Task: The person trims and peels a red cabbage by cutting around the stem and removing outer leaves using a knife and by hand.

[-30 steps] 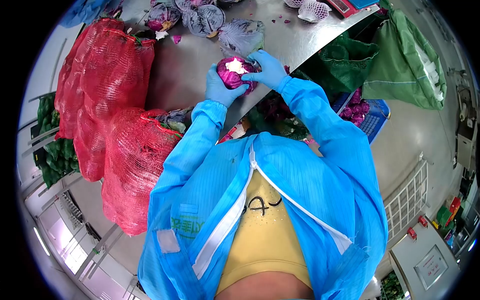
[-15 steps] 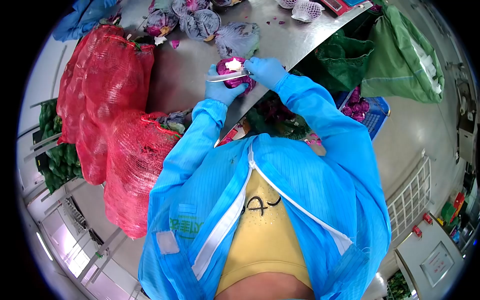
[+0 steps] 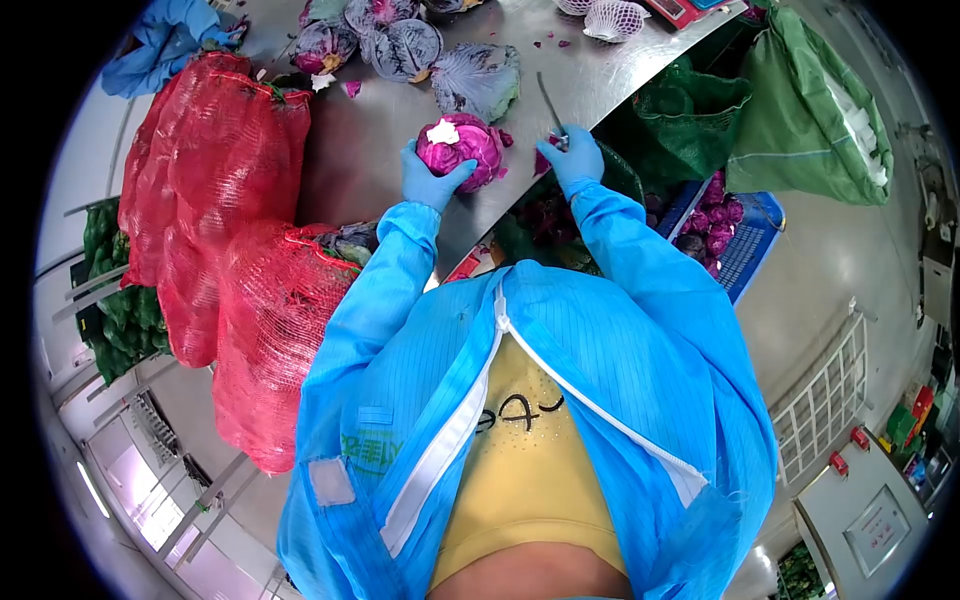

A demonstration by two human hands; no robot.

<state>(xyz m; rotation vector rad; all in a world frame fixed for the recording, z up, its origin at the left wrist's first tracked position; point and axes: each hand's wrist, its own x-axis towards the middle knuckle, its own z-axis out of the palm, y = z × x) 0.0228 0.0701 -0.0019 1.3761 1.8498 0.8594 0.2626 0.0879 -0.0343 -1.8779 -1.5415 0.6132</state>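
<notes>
Cabbage: a round purple head (image 3: 482,158) with a pale cut patch on its upper left, over the metal tabletop (image 3: 375,135) near the slanting edge closest to the person; whether its underside rests on the metal cannot be told.
Left hand: gloved in blue (image 3: 430,185), curled around the cabbage's left side, with the thumb across its near side.
Right hand: gloved in blue (image 3: 579,160), apart from the cabbage and beside the slanting edge, fingers closed on the knife's handle end.
Knife: thin blade (image 3: 547,98) pointing away from the person, over the tabletop.
Purple scrap: a small piece of leaf (image 3: 543,158) right beside the right hand's fingers; whether they pinch it cannot be told.
Loose leaf: broad, grey-purple and veined (image 3: 478,82), lying on the tabletop just beyond the cabbage.
Far edge: more purple heads and leaves (image 3: 402,50) grouped toward the tabletop's far left; white foam nets (image 3: 613,20) and a red object (image 3: 680,10) toward its far right corner.
Left edge: two full red mesh sacks (image 3: 235,150) (image 3: 275,330) standing beside the tabletop, one nearer the person.
Beyond the slanting edge: a dark green mesh bag (image 3: 690,112), a lighter green sack (image 3: 800,125) with white contents, and a blue crate (image 3: 768,225) holding purple heads (image 3: 718,215).
</notes>
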